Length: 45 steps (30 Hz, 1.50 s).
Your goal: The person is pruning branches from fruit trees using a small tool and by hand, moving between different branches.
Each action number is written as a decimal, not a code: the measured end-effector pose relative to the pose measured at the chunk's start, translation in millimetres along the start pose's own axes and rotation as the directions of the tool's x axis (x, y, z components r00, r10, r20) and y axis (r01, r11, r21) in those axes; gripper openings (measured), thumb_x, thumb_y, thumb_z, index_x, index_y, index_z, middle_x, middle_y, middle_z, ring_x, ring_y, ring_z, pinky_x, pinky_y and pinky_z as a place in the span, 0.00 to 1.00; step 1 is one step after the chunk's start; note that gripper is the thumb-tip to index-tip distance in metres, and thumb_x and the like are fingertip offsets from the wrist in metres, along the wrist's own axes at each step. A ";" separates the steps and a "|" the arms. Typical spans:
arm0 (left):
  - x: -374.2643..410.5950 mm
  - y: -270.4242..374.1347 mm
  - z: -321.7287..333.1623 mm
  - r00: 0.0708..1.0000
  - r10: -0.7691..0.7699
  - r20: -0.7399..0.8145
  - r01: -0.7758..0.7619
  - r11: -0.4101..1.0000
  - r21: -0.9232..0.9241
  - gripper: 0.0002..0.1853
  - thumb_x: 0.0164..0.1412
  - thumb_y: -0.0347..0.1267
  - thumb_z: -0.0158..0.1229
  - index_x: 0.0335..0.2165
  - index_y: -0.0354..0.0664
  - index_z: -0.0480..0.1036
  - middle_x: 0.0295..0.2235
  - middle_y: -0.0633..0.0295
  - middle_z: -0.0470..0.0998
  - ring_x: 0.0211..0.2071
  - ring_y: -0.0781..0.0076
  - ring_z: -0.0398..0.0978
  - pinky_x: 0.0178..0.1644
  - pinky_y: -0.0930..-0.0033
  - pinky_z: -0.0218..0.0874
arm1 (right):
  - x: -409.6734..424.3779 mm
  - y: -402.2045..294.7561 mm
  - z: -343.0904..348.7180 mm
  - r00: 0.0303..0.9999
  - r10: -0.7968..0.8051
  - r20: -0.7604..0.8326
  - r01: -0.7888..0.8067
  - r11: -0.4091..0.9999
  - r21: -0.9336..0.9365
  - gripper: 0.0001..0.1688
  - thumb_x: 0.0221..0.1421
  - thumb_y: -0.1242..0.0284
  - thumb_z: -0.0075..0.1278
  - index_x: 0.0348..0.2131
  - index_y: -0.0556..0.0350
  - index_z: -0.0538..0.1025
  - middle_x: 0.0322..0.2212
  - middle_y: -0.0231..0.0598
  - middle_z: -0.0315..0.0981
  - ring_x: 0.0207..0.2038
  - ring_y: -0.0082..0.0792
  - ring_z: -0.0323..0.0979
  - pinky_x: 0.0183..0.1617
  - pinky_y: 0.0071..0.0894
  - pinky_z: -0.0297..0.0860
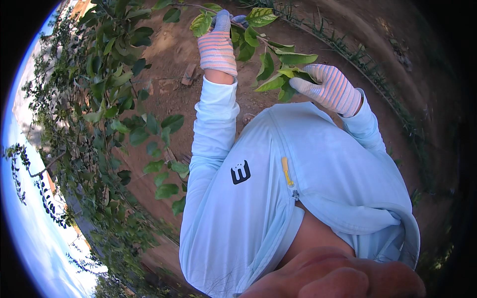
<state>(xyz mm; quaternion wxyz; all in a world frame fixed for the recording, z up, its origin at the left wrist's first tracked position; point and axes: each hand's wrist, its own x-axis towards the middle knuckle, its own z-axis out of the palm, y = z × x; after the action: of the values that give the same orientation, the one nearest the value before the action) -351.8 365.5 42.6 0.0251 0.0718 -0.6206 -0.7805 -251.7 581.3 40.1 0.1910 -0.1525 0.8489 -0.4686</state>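
A leafy branch (pixel 263 38) crosses the top of the view, its tip angled down to the right. My left hand (pixel 219 46), in a striped knit work glove, is closed around the branch's stem near a yellow-mottled leaf (pixel 201 25). At the tip, my right hand (pixel 328 87), in a matching glove, pinches a green leaf (pixel 305 75) between thumb and fingers. Several more green leaves (pixel 296 57) hang from the stem between the two hands. The left fingertips are partly hidden behind the stem and foliage.
Dense leafy branches (pixel 111 108) fill the left side. Beneath my hands lies bare brown soil (pixel 167 48) with a brick-like piece (pixel 189 74) on it. A thin hose-like line (pixel 346 56) edged with grass curves along the right. My light blue zip jacket (pixel 261 149) fills the lower middle.
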 end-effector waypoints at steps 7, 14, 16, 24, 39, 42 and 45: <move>16.7 5.1 17.1 1.000 0.012 0.002 -0.012 1.000 -0.024 0.10 0.61 0.33 0.50 0.37 0.36 0.68 0.31 0.64 0.73 0.32 0.74 0.71 0.38 0.73 0.64 | -1.7 14.4 -0.9 0.994 0.101 -0.029 -0.077 0.890 0.450 0.24 0.59 0.58 0.43 0.33 0.63 0.76 0.26 0.38 0.75 0.31 0.26 0.71 0.40 0.25 0.66; 16.1 9.0 23.2 0.999 -0.003 -0.034 0.002 0.999 -0.040 0.10 0.61 0.33 0.50 0.35 0.36 0.69 0.31 0.64 0.73 0.32 0.74 0.70 0.38 0.73 0.64 | -8.8 38.7 -32.2 0.997 -0.041 -0.065 0.073 0.763 0.642 0.25 0.61 0.58 0.39 0.23 0.59 0.75 0.21 0.39 0.73 0.28 0.27 0.70 0.37 0.28 0.66; 14.9 10.0 26.1 0.999 -0.008 -0.043 0.006 0.999 -0.043 0.10 0.61 0.33 0.50 0.35 0.36 0.69 0.31 0.64 0.73 0.32 0.74 0.70 0.39 0.73 0.64 | -8.6 53.3 -41.3 0.962 -0.221 -0.160 0.272 0.718 0.641 0.31 0.62 0.57 0.32 0.15 0.57 0.72 0.18 0.39 0.70 0.26 0.31 0.68 0.37 0.29 0.65; 10.5 16.7 40.8 0.992 -0.026 -0.124 0.025 1.000 -0.006 0.09 0.61 0.33 0.50 0.33 0.36 0.70 0.30 0.64 0.73 0.32 0.75 0.70 0.39 0.74 0.64 | -18.2 45.9 -35.6 0.990 -0.131 0.051 0.094 0.887 0.452 0.45 0.60 0.43 0.17 0.28 0.61 0.76 0.26 0.43 0.73 0.30 0.33 0.69 0.42 0.32 0.64; 29.9 -13.9 22.2 0.994 0.089 0.060 -0.092 0.995 0.050 0.11 0.62 0.29 0.47 0.42 0.37 0.65 0.35 0.62 0.73 0.34 0.74 0.72 0.38 0.74 0.66 | -13.5 19.3 -7.1 0.971 0.090 -0.223 0.103 0.681 0.725 0.22 0.57 0.60 0.46 0.28 0.63 0.77 0.24 0.42 0.76 0.27 0.30 0.73 0.36 0.27 0.69; 35.1 -21.5 15.4 0.984 0.146 0.101 -0.158 0.979 0.127 0.12 0.62 0.28 0.46 0.44 0.38 0.64 0.37 0.62 0.73 0.34 0.74 0.72 0.37 0.75 0.67 | -31.0 19.4 -18.5 0.973 0.037 -0.229 0.135 0.710 0.691 0.21 0.58 0.62 0.45 0.25 0.63 0.77 0.22 0.42 0.75 0.26 0.30 0.73 0.35 0.28 0.69; 38.4 -28.4 10.0 0.963 0.229 0.142 -0.260 0.929 0.264 0.14 0.62 0.26 0.45 0.47 0.38 0.62 0.39 0.61 0.72 0.34 0.75 0.72 0.37 0.75 0.68 | -44.9 33.6 -32.3 0.926 -0.093 -0.366 0.331 0.665 0.669 0.24 0.58 0.61 0.44 0.19 0.62 0.76 0.17 0.41 0.73 0.24 0.29 0.71 0.32 0.28 0.67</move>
<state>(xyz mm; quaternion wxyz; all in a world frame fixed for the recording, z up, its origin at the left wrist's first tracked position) -389.8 376.6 14.0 0.0780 -0.0460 -0.7294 -0.6780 -229.9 642.1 35.4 0.0474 -0.0914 0.5911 -0.8000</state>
